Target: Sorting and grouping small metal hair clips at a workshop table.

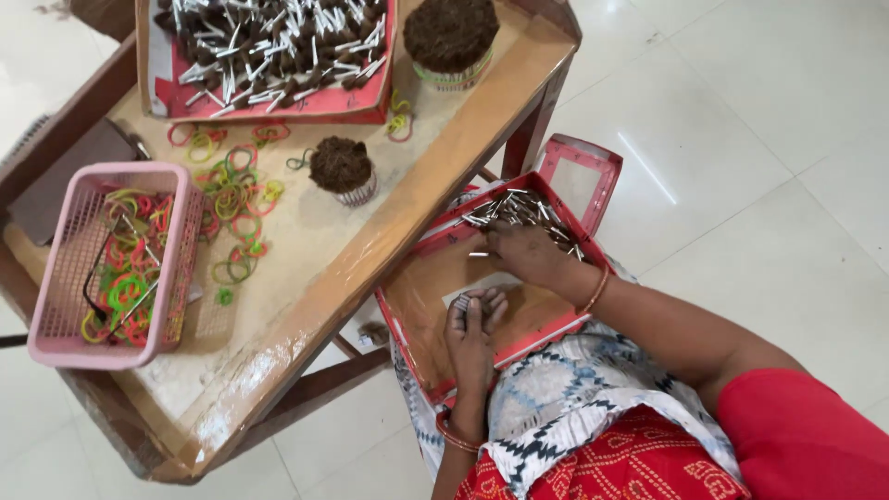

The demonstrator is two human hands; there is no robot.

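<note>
Two banded bundles [342, 170] stand finished on the wooden table [306, 278] at ten o'clock, while the left hand [470, 324] clasps a partial bunch of sticks [462, 301] and the right hand [526, 252] picks among loose sticks [519, 211] in the red lap tray [415, 306].

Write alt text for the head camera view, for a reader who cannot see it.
A seated person's right hand reaches into a pile of small sticks in a red tray on their lap, while the left hand holds a small bundle. Beside them, a wooden table carries a pink basket of coloured rubber bands.
</note>
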